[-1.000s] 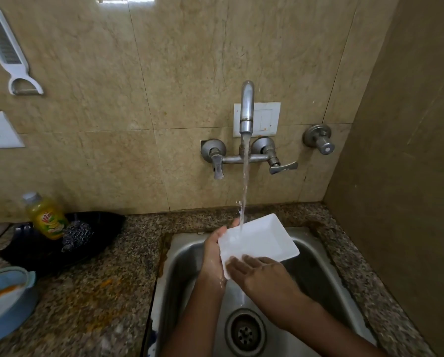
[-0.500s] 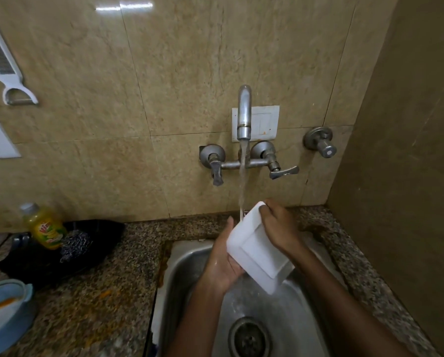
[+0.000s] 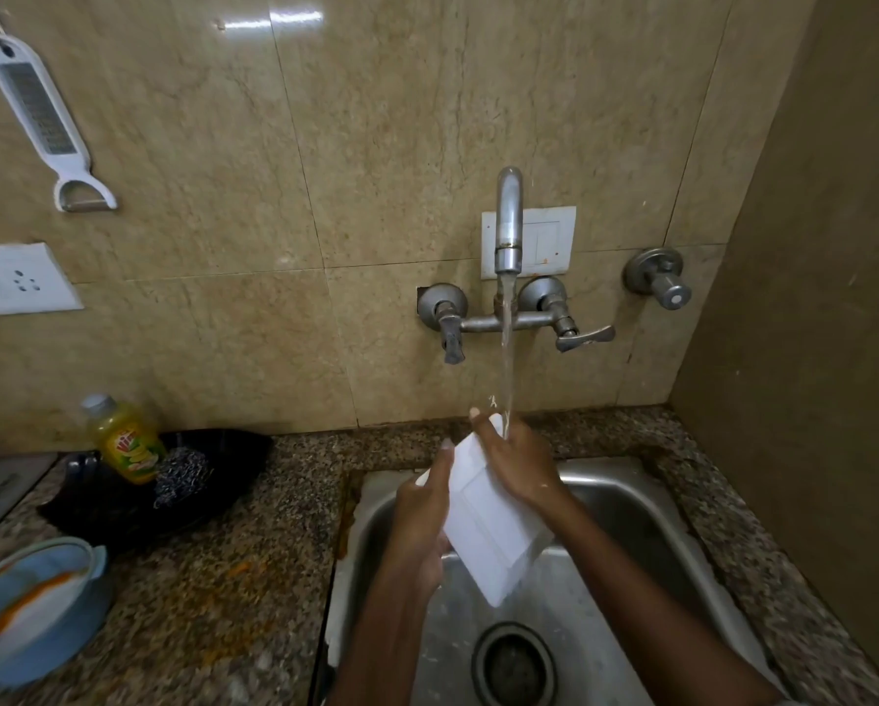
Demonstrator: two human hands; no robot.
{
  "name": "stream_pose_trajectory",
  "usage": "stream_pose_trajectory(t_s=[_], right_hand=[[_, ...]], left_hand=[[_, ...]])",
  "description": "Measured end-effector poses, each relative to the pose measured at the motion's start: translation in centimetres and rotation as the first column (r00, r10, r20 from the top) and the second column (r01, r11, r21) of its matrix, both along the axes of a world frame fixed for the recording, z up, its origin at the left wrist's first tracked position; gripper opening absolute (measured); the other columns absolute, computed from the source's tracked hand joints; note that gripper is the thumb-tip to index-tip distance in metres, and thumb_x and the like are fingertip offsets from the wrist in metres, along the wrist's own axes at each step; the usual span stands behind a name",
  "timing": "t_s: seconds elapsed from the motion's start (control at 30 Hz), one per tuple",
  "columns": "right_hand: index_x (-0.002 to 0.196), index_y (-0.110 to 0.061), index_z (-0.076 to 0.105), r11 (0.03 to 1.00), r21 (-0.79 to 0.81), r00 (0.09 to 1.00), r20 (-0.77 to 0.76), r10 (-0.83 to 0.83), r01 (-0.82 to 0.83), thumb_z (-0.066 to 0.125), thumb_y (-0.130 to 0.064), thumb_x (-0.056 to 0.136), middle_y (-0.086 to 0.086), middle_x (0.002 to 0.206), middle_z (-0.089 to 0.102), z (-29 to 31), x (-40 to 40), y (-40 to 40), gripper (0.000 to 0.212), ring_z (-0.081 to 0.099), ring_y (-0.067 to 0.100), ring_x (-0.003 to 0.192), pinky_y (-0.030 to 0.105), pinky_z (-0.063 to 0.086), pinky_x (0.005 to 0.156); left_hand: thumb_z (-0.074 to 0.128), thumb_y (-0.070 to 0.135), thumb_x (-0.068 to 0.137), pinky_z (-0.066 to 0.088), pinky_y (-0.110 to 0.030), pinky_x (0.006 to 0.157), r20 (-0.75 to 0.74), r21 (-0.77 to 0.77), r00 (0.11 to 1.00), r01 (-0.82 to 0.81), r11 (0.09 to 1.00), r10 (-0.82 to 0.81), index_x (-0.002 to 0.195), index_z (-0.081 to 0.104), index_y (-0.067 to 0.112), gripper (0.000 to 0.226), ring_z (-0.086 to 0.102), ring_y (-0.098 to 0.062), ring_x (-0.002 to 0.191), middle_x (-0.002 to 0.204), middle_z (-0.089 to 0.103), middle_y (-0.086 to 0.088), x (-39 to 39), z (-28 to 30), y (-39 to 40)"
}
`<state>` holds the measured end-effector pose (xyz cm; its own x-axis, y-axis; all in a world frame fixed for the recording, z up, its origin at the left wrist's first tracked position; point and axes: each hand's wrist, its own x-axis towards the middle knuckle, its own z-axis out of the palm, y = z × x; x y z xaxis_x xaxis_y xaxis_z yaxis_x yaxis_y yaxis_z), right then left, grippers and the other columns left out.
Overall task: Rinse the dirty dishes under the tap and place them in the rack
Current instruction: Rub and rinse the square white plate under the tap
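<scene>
water runs from the tap (image 3: 509,221) in a thin stream and lands right at the top edge of the dish (image 3: 493,522), a white rectangular one held tilted over the sink (image 3: 646,507), underside toward the camera. the left hand (image 3: 422,522) has its grip on the dish's left edge, fingers curled behind it and the thumb lying up along the rim. the right hand (image 3: 516,463) grips the upper end, fingers wrapped over the top edge where the stream hits. the lower corner of the dish hangs above the drain (image 3: 513,664), clear of the basin.

on the worktop (image 3: 213,598) to the left sits a blue bowl (image 3: 40,608) smeared with orange, near the front edge. behind it, a black tray (image 3: 223,481) carries a yellow bottle (image 3: 124,440) and a steel scrubber (image 3: 180,473) just beside it. a white grater (image 3: 40,119) hangs on the tiled wall above a socket (image 3: 19,277). orange specks dot the worktop beside the sink.
</scene>
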<state>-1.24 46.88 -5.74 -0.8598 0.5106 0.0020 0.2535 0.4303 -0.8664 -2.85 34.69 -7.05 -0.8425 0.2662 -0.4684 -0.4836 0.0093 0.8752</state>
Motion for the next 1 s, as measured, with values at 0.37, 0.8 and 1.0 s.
stream_pose_trajectory(t_s=[0.37, 0.8, 1.0], right_hand=[[0.082, -0.021, 0.064, 0.993, -0.034, 0.942, -0.316, -0.116, 0.111, 0.069, -0.036, 0.083, -0.006, 0.082, 0.067, 1.4, 7.2, -0.2, 0.017, 0.063, 0.007, 0.076, 0.030, 0.054, 0.065], [0.089, -0.016, 0.068, 0.817, -0.504, 0.907, -0.139, -0.396, 0.280, 0.068, -0.037, 0.085, 0.005, 0.088, 0.072, -0.9, 8.7, 2.2, 0.022, 0.067, 0.022, 0.084, 0.037, 0.054, 0.076], [0.093, -0.018, 0.056, 0.882, -0.395, 0.941, -0.107, -0.321, 0.256, 0.064, -0.023, 0.090, -0.002, 0.089, 0.060, 0.9, 5.8, 4.3, 0.010, 0.060, 0.020, 0.089, 0.028, 0.045, 0.067]], left_hand=[[0.046, 0.063, 0.090, 0.055, -0.044, 0.084, 0.181, 0.157, 0.982, 0.019, 0.987, -0.048, 0.124, 0.053, 0.011, 0.062, 0.064, -0.032, 0.098, 0.107, 0.067, -0.016, 3.1, 1.2, 3.4], [0.058, 0.048, 0.089, 0.052, -0.028, 0.067, -0.210, 0.002, 0.958, 0.200, 0.980, -0.195, 0.107, 0.065, 0.025, 0.029, 0.068, -0.012, 0.084, 0.087, 0.073, 0.007, 5.0, -0.5, 0.7], [0.068, 0.035, 0.087, 0.057, -0.027, 0.068, -0.219, -0.019, 0.967, 0.131, 0.991, -0.132, 0.107, 0.068, 0.017, 0.026, 0.073, -0.016, 0.084, 0.094, 0.076, -0.001, 5.6, -2.7, 0.0]])
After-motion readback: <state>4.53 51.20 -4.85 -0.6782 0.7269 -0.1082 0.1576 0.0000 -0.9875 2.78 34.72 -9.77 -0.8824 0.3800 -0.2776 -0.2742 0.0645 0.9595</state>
